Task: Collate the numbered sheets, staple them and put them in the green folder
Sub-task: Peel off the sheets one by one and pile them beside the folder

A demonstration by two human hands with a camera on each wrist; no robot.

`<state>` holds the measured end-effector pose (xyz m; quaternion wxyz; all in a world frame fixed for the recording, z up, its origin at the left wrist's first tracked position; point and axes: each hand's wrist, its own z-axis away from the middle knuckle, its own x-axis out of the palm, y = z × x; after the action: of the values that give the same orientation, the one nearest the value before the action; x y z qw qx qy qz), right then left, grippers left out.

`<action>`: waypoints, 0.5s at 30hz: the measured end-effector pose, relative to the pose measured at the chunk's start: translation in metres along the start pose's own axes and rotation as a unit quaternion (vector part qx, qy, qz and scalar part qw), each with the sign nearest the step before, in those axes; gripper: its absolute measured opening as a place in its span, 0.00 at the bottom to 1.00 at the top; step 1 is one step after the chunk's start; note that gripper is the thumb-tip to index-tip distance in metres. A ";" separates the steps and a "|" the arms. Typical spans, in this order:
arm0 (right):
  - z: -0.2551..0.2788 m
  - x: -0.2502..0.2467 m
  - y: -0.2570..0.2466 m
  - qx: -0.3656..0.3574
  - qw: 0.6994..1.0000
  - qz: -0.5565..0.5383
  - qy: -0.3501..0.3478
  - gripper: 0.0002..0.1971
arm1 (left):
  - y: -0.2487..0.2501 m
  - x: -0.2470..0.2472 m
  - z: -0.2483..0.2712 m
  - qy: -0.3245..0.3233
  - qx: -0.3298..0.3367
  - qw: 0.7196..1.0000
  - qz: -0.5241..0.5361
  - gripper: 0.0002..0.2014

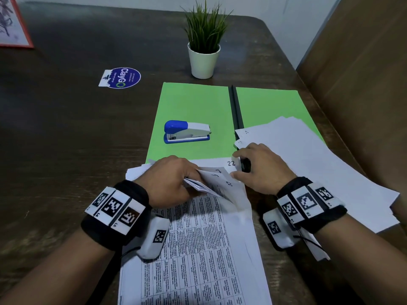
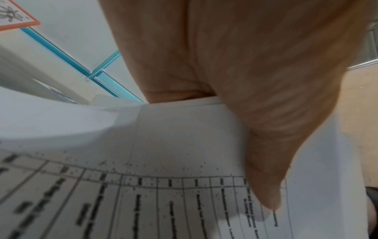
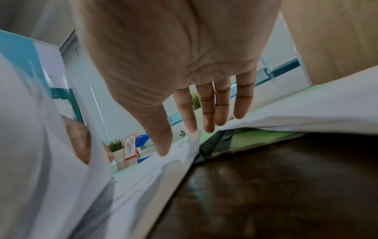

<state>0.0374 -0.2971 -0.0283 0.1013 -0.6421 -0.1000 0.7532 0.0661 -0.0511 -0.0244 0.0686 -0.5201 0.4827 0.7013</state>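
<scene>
Green folder (image 1: 193, 106) laid open and flat, black spine (image 1: 235, 111) upright in view. Blue-and-white stapler (image 1: 187, 132) set on the folder's left leaf, closed. Loose white sheets (image 1: 308, 155) spread over its right leaf. Numbered sheets (image 1: 217, 181) fanned at its near edge; "22" and "8" legible.

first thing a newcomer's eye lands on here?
Probably the green folder, lying open mid-table with the blue and white stapler sitting on its left flap. Next, the two hands at the near edge: the left hand grips a bent-up wad of numbered sheets while the right hand rests open beside them. A loose pile of white paper spills over the folder's right flap.
</scene>
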 end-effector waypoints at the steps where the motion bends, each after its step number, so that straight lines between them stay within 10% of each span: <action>1: 0.000 0.000 0.000 0.001 1.000 0.000 -0.002 0.29 | 0.000 0.000 0.000 0.000 -0.001 1.000 0.000 0.09; 15: 0.035 0.005 -0.011 -0.084 0.982 -0.158 0.055 0.07 | -0.001 0.000 0.000 -0.013 0.018 1.000 -0.014 0.09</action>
<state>0.0026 -0.2857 -0.0243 0.1702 -0.6652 -0.2580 0.6797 0.0670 -0.0508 -0.0248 0.0937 -0.5163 0.4870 0.6982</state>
